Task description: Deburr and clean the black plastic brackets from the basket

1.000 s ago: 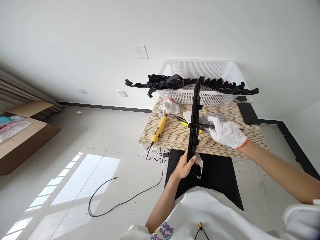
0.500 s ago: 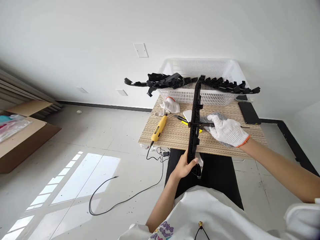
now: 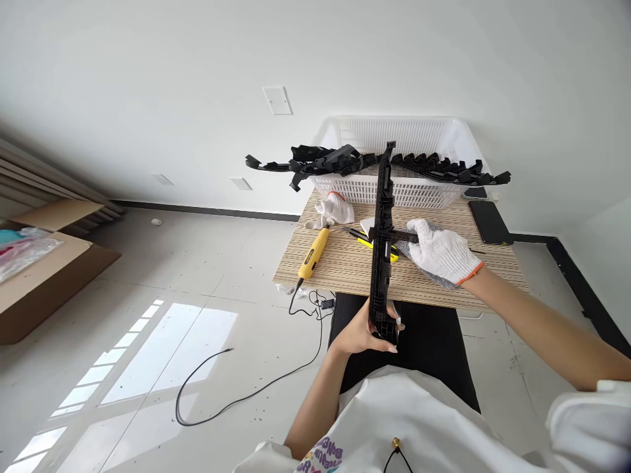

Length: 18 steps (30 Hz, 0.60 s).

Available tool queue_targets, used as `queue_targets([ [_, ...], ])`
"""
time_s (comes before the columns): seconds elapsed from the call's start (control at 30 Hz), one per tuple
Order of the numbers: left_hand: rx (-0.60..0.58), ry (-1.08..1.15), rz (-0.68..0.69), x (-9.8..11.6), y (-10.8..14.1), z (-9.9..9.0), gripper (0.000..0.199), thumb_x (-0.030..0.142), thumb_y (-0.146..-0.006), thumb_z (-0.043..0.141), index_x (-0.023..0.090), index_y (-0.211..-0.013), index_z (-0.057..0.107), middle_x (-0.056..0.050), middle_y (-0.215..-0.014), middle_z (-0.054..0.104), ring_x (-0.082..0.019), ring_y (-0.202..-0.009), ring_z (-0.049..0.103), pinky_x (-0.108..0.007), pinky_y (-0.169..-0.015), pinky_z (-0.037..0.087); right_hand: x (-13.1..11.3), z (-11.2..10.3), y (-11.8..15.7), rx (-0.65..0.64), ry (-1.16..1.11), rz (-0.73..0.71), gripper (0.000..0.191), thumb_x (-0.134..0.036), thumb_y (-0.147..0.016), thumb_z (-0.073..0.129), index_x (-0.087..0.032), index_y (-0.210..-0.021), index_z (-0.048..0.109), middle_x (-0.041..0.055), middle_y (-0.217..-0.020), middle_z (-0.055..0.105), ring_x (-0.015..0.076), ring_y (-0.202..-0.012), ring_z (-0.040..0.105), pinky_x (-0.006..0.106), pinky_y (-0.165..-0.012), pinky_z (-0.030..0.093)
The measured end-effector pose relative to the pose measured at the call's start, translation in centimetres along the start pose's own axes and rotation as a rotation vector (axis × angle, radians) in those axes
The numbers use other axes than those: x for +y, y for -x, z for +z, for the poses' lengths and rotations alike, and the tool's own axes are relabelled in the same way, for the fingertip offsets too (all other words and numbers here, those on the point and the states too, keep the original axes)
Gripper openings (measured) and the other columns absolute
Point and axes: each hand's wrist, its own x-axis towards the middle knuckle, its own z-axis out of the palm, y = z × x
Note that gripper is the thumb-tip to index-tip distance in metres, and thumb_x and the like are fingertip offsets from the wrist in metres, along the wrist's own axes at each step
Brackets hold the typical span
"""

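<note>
My bare left hand (image 3: pixel 362 328) is closed around the near end of a long black plastic strip (image 3: pixel 380 263) with clips and ribs. The strip stands away from me, its far tip overlapping the basket in view. My right hand (image 3: pixel 441 253), in a white knit glove with grey beneath, is closed at the end of a short dark side arm (image 3: pixel 404 236) that crosses the strip. Its fingertips are partly hidden. A thin dark rod (image 3: pixel 477 251) shows past the glove; whether the hand holds it I cannot tell. Under the strip lies a yellow-and-black cutter (image 3: pixel 365 242), partly covered.
A white plastic basket (image 3: pixel 355 190) at the back of the wooden table (image 3: pixel 315 279) bears several black strips (image 3: pixel 325 161). A yellow corded tool (image 3: pixel 314 253) and a loose glove (image 3: pixel 335 209) lie left, a black phone (image 3: pixel 490 222) right. A cable (image 3: pixel 246 396) runs over the floor.
The strip has turned about its length and its far tip has shifted left. My left hand's thumb has opened out a little at its near end. My right hand has moved slightly left.
</note>
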Motion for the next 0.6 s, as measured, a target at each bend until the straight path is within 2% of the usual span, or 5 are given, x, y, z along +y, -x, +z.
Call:
queue_targets([
  [0.13,0.055,-0.088,-0.021,0.9,0.1,0.7,0.064,0.027,-0.057,0.097,0.019,-0.105,0.056,-0.007,-0.109,0.060,-0.027,-0.099,0.071,-0.031,-0.074,0.060,0.1,0.2,0.7,0.080,0.006,0.006,0.052,-0.046,-0.098,0.033,-0.018,-0.137,0.054,0.0103,-0.076,0.070,0.0233,-0.059,0.059,0.029,-0.052,0.020],
  [0.23,0.054,-0.147,-0.016,1.6,-0.1,1.4,0.070,0.031,-0.058,0.097,0.020,-0.114,0.056,-0.009,-0.112,0.063,-0.028,-0.098,0.072,-0.031,-0.072,0.059,1.0,0.5,1.2,0.156,0.056,0.004,0.054,-0.044,-0.099,0.031,-0.014,-0.138,0.055,0.0105,-0.073,0.070,0.0228,-0.056,0.059,0.031,-0.051,0.019],
  [0.4,0.108,-0.276,0.030,2.4,-0.6,1.9,0.085,0.037,-0.056,0.097,0.021,-0.128,0.054,-0.010,-0.109,0.068,-0.028,-0.100,0.069,-0.033,-0.075,0.058,2.4,0.4,1.8,0.250,0.049,-0.094,0.054,-0.040,-0.098,0.035,-0.012,-0.140,0.055,0.0138,-0.088,0.075,0.0232,-0.063,0.063,0.033,-0.055,0.030],
  [0.6,0.152,-0.310,0.051,3.0,-0.6,1.8,0.092,0.040,-0.056,0.097,0.021,-0.135,0.054,-0.011,-0.108,0.071,-0.029,-0.105,0.068,-0.033,-0.079,0.056,1.5,-0.1,2.7,0.213,0.030,-0.091,0.063,-0.046,-0.096,0.039,-0.009,-0.146,0.051,0.0165,-0.095,0.076,0.0252,-0.065,0.065,0.034,-0.056,0.037],
])
